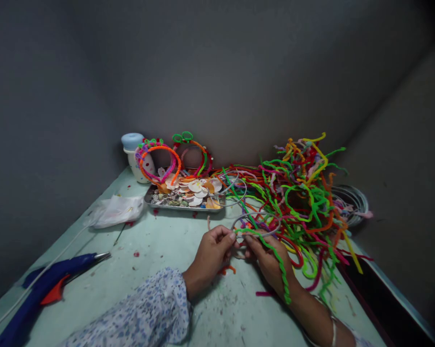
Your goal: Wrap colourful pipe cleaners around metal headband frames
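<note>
Over the bench (159, 243), fingers of the left hand (209, 253) pinch a green fuzzy stem (281, 267) against a grey hoop (280, 223), apparently steadying both; the right hand (270, 264) pinches the hoop alongside, beneath the trailing stem.

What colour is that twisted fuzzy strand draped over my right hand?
Bright green: the strand shows best in the head view, lying across your right hand.

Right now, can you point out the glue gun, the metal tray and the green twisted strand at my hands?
Glue gun (53, 279): head view, blue body.
Metal tray (184, 209): head view, front rim.
Green twisted strand (276, 253): head view, about mid-length.
</note>
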A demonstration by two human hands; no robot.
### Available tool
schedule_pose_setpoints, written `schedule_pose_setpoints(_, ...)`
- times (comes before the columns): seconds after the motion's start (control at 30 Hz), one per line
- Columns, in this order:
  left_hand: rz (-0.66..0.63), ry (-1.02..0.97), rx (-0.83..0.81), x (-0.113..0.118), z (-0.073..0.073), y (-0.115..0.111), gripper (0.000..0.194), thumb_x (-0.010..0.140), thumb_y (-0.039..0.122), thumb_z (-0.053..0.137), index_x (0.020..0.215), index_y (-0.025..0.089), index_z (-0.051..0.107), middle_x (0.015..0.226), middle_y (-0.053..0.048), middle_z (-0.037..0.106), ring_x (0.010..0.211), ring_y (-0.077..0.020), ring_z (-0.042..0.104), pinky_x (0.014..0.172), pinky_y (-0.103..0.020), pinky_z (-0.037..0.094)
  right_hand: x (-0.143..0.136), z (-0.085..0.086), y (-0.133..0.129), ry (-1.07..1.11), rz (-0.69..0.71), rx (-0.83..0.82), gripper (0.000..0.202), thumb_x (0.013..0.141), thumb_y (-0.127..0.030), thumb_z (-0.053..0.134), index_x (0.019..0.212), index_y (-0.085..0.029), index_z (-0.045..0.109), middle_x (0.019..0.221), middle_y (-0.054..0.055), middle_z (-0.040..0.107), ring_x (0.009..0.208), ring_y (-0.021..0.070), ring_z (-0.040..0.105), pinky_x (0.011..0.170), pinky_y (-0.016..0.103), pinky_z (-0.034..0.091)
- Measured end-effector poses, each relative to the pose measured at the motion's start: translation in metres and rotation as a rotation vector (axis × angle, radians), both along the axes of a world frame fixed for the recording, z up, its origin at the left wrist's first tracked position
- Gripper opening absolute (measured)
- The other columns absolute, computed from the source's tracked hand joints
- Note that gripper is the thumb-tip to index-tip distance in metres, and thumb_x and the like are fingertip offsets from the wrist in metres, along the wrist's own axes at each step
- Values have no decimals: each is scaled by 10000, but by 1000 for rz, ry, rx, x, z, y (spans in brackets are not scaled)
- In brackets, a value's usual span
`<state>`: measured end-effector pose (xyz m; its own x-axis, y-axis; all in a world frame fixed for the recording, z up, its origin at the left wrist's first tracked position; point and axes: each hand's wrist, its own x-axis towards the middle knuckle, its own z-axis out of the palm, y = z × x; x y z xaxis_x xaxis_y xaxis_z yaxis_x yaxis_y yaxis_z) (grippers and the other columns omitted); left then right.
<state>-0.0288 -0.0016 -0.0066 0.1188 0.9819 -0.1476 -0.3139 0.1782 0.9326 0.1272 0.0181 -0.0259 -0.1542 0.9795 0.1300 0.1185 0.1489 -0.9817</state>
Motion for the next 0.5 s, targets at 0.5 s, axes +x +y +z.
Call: schedule_pose_setpoints(0.5,30,34,-74,1,0,2,223,750,357,610,674,172,512,460,65,491,315,-44,349,352,-174,259,2,6,-4,-169,35,121,295,910,-413,549,768,-185,670,644,3,637,582,154,583,582,241,469)
